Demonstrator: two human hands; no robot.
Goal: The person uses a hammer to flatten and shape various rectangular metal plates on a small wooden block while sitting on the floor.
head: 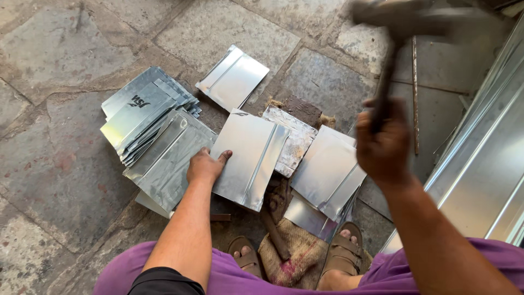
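Head view of sheet-metal work on a stone floor (60, 49), read left to right with the bent sheet (248, 158) under the left hand as landmark. Left of that sheet lay a fanned stack of flat galvanised pieces (147, 117), and between stack and sheet a second overlapping group (169, 158). Beyond the sheet, apart from it, a single folded piece (233, 76) rested alone. The left hand (206, 165) lay flat and spread on the near left part of the bent sheet, fingers extended, pinning it down; it gripped nothing. The sheet's raised fold ran along its right side, and its right edge lay over a worn metal block (295, 136) set on sacking (297, 254). Right of the block lay further folded pieces (327, 169), stacked loosely. Right again, the right hand (382, 142) was closed around the handle of a hammer (390, 65), raised well above the sheet, its head blurred. At far right long metal profiles (486, 164) leaned. Judged step: the striking stroke on the fold, hammer at the top of its swing; the blow would call for the sheet held steady and the head landing on the fold over the block, clear of the left fingers. No containers appeared; the sacking held nothing but the block and a tool handle lying on it
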